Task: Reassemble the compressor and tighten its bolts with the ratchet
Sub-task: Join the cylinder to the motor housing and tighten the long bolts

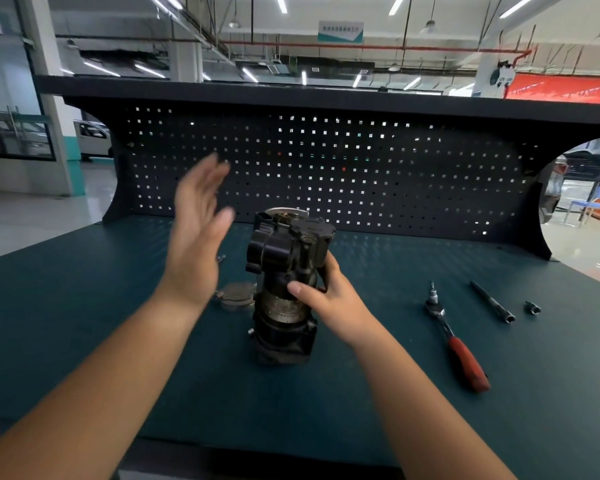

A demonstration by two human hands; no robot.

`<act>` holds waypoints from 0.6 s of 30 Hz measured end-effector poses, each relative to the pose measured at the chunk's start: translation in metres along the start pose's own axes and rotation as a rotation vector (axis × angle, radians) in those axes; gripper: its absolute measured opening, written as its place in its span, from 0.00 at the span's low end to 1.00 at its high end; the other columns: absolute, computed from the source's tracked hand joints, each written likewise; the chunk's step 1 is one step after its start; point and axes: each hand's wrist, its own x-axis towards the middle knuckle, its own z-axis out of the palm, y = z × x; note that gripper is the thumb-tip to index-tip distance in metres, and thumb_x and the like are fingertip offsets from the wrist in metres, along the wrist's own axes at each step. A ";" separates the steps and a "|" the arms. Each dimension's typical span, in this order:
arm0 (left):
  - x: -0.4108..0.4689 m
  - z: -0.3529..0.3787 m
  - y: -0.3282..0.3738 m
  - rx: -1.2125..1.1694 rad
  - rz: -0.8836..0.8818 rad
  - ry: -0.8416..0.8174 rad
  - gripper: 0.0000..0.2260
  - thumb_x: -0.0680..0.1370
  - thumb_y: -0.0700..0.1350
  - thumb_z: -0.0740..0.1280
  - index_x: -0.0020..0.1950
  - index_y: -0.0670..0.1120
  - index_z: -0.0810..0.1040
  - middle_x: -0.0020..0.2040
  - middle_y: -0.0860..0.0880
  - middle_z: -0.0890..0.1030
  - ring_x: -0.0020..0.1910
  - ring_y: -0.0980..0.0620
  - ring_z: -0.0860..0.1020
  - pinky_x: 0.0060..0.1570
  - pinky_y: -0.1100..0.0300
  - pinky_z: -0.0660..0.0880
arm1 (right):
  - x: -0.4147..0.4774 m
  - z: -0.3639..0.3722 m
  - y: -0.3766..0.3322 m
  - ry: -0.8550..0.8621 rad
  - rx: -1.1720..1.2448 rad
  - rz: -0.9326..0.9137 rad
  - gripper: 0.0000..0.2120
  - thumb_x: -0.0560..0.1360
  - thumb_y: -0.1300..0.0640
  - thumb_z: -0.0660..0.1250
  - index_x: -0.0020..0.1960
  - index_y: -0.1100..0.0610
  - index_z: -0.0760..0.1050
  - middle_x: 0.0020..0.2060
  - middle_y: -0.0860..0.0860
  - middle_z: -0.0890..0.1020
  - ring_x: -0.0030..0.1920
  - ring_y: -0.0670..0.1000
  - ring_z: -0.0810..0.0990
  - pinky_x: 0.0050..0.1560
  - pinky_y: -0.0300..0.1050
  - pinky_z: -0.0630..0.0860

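The dark compressor (284, 271) stands upright on the green bench top (84, 306) near the middle. My right hand (326, 299) grips its body from the right side, thumb across the front. Raised in the air to the left of the compressor, my left hand (198, 233) is blurred, with flat straight fingers and nothing in it. A round metal plate (234, 295) lies flat on the bench just left of the compressor. The ratchet (454, 336), with a red handle and a socket on its head, lies to the right.
A black extension bar (492, 303) and a small socket (533, 307) lie right of the ratchet. A small metal part (221, 258) lies behind my left hand. A dark pegboard (326, 168) walls off the back of the bench.
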 end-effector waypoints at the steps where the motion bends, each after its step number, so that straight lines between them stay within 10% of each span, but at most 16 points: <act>1: 0.014 0.002 0.016 0.069 0.084 -0.071 0.23 0.74 0.55 0.61 0.69 0.53 0.64 0.69 0.49 0.70 0.71 0.55 0.66 0.72 0.56 0.60 | 0.000 -0.001 0.000 -0.005 -0.002 0.008 0.24 0.62 0.40 0.70 0.55 0.32 0.65 0.49 0.23 0.74 0.54 0.26 0.73 0.47 0.24 0.70; 5: 0.074 0.039 0.053 0.675 -0.038 -0.626 0.31 0.70 0.70 0.60 0.71 0.61 0.65 0.70 0.59 0.66 0.68 0.61 0.65 0.62 0.70 0.61 | -0.002 -0.003 -0.004 -0.024 -0.030 0.010 0.22 0.66 0.44 0.69 0.54 0.31 0.64 0.50 0.22 0.72 0.52 0.23 0.70 0.46 0.20 0.68; 9: 0.095 0.075 0.035 1.108 -0.505 -1.007 0.36 0.68 0.75 0.55 0.72 0.60 0.63 0.72 0.52 0.67 0.69 0.49 0.68 0.67 0.52 0.62 | -0.002 -0.008 -0.004 -0.054 -0.042 -0.012 0.21 0.72 0.53 0.71 0.54 0.35 0.63 0.51 0.27 0.69 0.48 0.19 0.68 0.43 0.16 0.64; 15: 0.089 0.069 0.012 1.066 -0.571 -1.013 0.28 0.71 0.72 0.55 0.68 0.63 0.68 0.59 0.54 0.70 0.55 0.51 0.68 0.57 0.52 0.63 | -0.004 -0.012 -0.006 -0.072 -0.105 0.057 0.25 0.73 0.50 0.70 0.59 0.35 0.57 0.56 0.32 0.67 0.51 0.20 0.67 0.44 0.15 0.64; 18: 0.088 0.071 0.010 1.079 -0.570 -1.014 0.27 0.73 0.70 0.54 0.69 0.62 0.67 0.69 0.50 0.68 0.65 0.47 0.67 0.62 0.50 0.60 | -0.012 -0.028 -0.003 -0.131 -0.266 0.151 0.39 0.67 0.34 0.64 0.73 0.47 0.58 0.70 0.41 0.64 0.69 0.38 0.62 0.67 0.31 0.61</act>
